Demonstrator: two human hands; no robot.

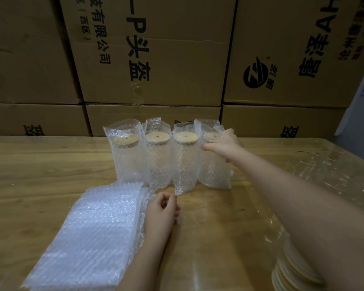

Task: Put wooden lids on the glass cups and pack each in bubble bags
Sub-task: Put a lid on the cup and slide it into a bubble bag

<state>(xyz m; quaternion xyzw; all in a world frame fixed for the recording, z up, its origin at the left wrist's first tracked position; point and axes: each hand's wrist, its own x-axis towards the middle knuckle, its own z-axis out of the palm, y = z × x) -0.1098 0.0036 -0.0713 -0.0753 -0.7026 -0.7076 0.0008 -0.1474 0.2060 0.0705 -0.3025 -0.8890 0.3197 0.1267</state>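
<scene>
In the middle of the frame a row of four clear glass cups [160, 160] stands upright on the light wooden table [29, 164], side by side and touching; each cup sits inside its own transparent bubble bag with the mouth of the bag open above it, and each carries a round pale wooden lid [156, 138] with a small hole.

Your right hand [225, 143] reaches to the rightmost cup [213, 171] and holds it at the top, near the lid; the thumb lies across the front of the bag, and the fingers go around the far side, partly hidden.

Your left hand [162, 208] rests on the table in the lower middle, the fingers loosely curled, holding nothing that I can see; it lies just beside the stack of flat white bubble bags [97, 227] at the lower left.

At the lower right a pile of round wooden discs [294, 269] shows under your right forearm; crumpled clear plastic film [334, 171] lies at the right edge; brown cardboard boxes [156, 49] with black print fill the top.
</scene>
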